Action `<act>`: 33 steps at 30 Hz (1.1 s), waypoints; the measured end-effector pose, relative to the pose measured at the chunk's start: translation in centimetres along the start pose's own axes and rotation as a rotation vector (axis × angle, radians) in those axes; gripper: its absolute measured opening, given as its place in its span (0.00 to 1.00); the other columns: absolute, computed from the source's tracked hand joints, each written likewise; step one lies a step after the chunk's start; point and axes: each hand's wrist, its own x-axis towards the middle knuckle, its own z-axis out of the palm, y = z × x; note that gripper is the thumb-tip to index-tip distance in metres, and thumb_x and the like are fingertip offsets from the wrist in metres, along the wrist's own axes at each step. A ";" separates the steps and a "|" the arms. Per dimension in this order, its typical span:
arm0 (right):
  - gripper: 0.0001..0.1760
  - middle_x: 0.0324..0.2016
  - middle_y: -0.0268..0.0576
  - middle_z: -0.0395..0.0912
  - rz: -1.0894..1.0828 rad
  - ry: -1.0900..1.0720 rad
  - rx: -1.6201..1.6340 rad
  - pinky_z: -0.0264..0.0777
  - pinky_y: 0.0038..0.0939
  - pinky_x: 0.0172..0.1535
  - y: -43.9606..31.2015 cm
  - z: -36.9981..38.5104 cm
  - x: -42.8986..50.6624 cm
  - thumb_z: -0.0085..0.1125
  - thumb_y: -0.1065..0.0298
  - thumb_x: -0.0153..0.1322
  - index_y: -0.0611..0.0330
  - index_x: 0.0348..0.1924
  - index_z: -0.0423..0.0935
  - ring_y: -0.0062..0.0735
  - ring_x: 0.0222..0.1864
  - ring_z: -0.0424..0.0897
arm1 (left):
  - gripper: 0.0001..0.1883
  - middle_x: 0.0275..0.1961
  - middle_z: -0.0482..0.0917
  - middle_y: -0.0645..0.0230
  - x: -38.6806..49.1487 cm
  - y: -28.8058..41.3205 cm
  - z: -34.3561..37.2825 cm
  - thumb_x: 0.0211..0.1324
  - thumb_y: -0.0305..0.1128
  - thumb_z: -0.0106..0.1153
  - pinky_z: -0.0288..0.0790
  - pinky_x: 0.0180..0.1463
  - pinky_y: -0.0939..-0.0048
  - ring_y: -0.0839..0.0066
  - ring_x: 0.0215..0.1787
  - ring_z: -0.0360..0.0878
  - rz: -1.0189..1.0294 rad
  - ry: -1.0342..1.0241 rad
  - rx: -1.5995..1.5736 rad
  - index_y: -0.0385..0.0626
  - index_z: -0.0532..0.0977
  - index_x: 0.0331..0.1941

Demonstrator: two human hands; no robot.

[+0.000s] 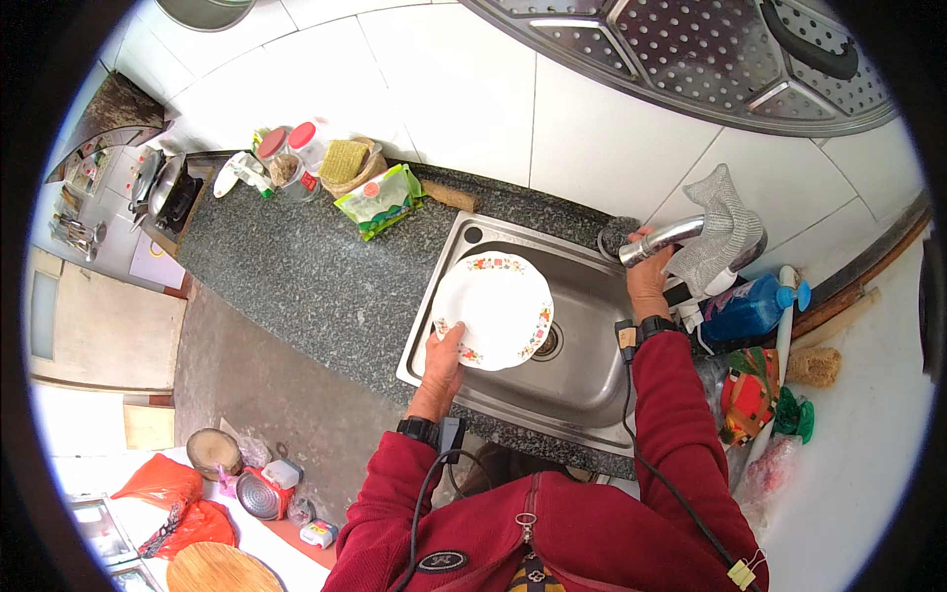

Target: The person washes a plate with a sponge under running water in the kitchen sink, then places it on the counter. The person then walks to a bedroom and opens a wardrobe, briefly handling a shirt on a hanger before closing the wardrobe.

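My left hand (445,362) grips the lower left rim of a white plate (492,307) with a floral border, thumb on its face. The plate is over the left part of a stainless steel sink (584,385); the drain shows beside its right edge. My right hand (651,270) reaches behind the metal faucet (666,240), beside a dark scouring pad (618,235) at the sink's back right corner. The faucet hides part of that hand, and what its fingers touch is unclear. A grey mesh cloth (714,229) hangs over the faucet. No water is seen running.
A speckled stone counter (296,274) extends left, with lidded jars (302,181), a yellow sponge (344,160) and a green-white packet (381,200) along the back. Right of the sink stands a blue pump bottle (743,307). A perforated metal steamer tray (703,59) is above. Cables run along both sleeves.
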 end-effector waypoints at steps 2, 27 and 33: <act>0.13 0.40 0.44 0.81 -0.031 -0.072 -0.033 0.76 0.35 0.42 -2.3 -1.6 -0.4 0.59 0.68 0.72 0.61 0.48 0.78 0.37 0.40 0.82 | 0.19 0.52 0.81 0.61 -0.1 -0.1 0.0 0.66 0.30 0.54 0.75 0.55 0.65 0.69 0.51 0.81 0.003 0.004 -0.011 0.34 0.72 0.57; 0.19 0.35 0.41 0.85 0.395 -1.154 1.043 0.77 0.29 0.39 -45.5 -4.0 -12.1 0.60 0.62 0.74 0.74 0.46 0.80 0.23 0.35 0.82 | 0.29 0.52 0.80 0.53 -6.9 14.3 -31.9 0.73 0.52 0.46 0.75 0.56 0.57 0.60 0.54 0.81 0.112 0.241 -0.229 0.33 0.70 0.59; 0.16 0.30 0.42 0.84 0.127 -1.331 1.087 0.76 0.32 0.35 -66.5 3.6 -18.8 0.55 0.67 0.72 0.76 0.41 0.78 0.25 0.31 0.81 | 0.25 0.57 0.76 0.47 -15.0 16.8 -52.7 0.70 0.40 0.52 0.78 0.55 0.56 0.55 0.55 0.81 0.183 0.707 -0.422 0.32 0.66 0.61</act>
